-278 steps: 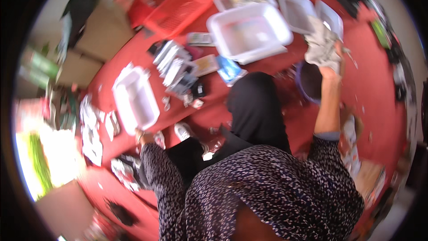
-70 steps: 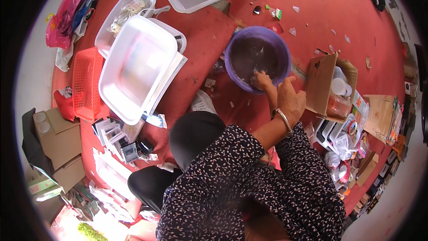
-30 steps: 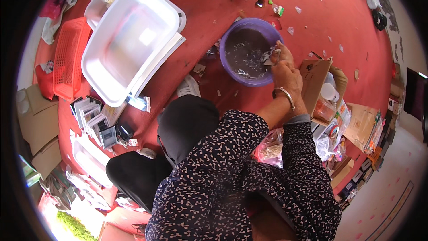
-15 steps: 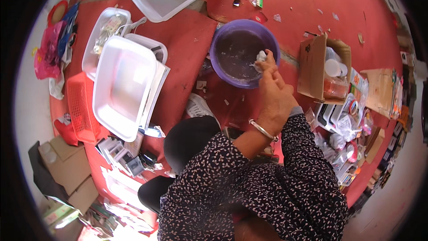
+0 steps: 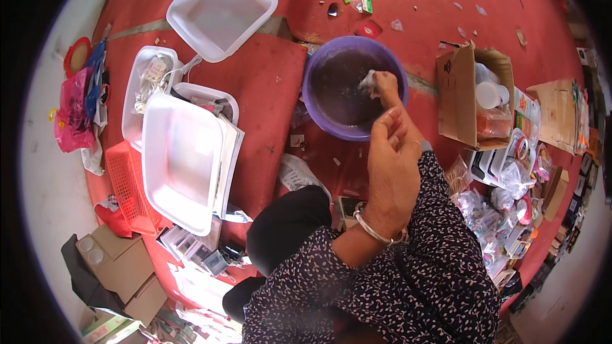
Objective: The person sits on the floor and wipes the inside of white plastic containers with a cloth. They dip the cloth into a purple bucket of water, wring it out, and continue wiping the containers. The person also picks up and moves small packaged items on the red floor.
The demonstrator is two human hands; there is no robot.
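A purple basin (image 5: pixel 308 92) of murky grey-brown water stands ahead of me. Over its right side, my right hand (image 5: pixel 387 85) is closed on a small wet whitish cloth (image 5: pixel 368 83), which hangs just above or at the water. Nearer to me, past the basin's front rim, my left hand (image 5: pixel 394 162) is raised in front of the right forearm. Its fingers are loosely curled and a little apart, with nothing seen in them. A silvery bangle (image 5: pixel 372 228) circles the left wrist.
At the left are a white tub (image 5: pixel 182 159), a red basket (image 5: pixel 129 185) and a tray of small items (image 5: pixel 132 102). Another white tub (image 5: pixel 220 13) lies farther off. A cardboard box (image 5: pixel 456 99) with plastic containers stands right of the basin, near bagged goods (image 5: pixel 491 220).
My left hand has drawn back from the right hand toward me. My right hand has stayed over the basin with the cloth. The whole view has shifted slightly.
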